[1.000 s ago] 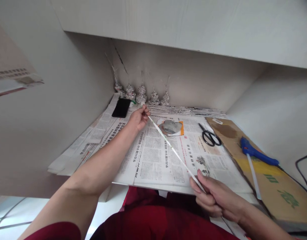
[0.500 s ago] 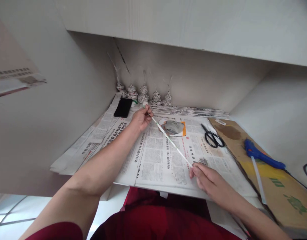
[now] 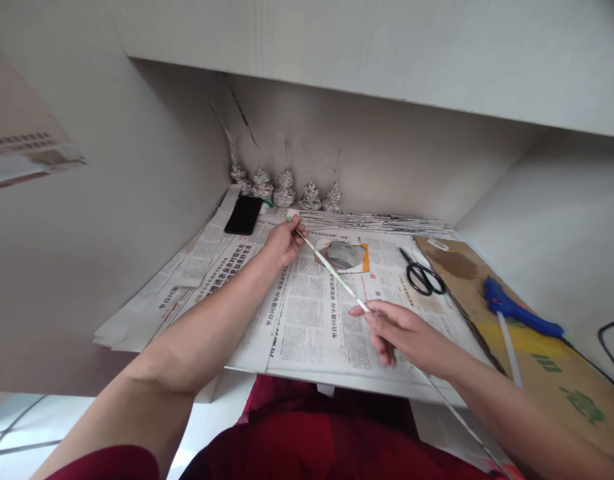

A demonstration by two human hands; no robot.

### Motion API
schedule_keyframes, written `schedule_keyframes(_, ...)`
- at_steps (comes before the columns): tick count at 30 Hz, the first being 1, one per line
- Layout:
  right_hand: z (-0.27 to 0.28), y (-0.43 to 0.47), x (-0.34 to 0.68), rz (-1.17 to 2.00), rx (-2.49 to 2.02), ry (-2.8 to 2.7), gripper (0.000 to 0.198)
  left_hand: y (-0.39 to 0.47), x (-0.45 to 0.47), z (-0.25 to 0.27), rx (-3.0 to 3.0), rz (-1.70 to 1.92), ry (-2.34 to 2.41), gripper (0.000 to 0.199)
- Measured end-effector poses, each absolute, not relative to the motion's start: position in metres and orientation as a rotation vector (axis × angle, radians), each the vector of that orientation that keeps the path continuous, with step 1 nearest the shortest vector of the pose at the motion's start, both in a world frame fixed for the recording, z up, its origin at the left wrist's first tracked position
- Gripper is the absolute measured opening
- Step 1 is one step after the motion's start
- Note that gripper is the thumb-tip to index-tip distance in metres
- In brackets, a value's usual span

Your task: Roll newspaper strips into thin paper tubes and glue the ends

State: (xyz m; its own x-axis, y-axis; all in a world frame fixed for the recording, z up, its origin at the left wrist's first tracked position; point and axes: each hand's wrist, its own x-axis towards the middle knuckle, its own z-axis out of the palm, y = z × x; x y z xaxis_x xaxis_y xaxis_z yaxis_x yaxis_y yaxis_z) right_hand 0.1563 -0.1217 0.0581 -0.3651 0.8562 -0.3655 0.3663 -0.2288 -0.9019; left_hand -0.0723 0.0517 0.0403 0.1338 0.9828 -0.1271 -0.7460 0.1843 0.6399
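Observation:
A thin rolled paper stick (image 3: pixel 337 273), white with green marks, slants between my two hands above the newspaper. Near the back of the table, my left hand (image 3: pixel 285 241) pinches its far end, where a small pale flap of paper shows past the fingertips. Closer to my body, my right hand (image 3: pixel 397 329) has thumb and forefinger closed on the stick, the other fingers loosely curled. The stick runs on under that hand, past the table edge toward the lower right. Beneath the stick lies a card piece (image 3: pixel 343 257) with a dark grey oval and an orange edge.
Newspaper (image 3: pixel 307 333) covers the table. Several coiled paper figures (image 3: pixel 285 188) line the back wall, with long paper sticks (image 3: pixel 377 221) beside them. A phone (image 3: pixel 243 215) lies left; black scissors (image 3: pixel 423 275), a cardboard sheet (image 3: pixel 537 373) and a blue glue gun (image 3: pixel 521 313) lie right.
My right hand has slid up along the stick toward my left hand, so a long length now trails behind it. My left hand keeps its pinch at about the same spot.

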Motion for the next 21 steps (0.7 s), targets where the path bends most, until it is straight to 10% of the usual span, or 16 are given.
schedule_keyframes(21, 0.029, -0.115, 0.152, 1.451, -1.536, -1.689, 0.040, 0.055, -0.078, 0.040, 0.466, 1.335, 0.668, 0.017)
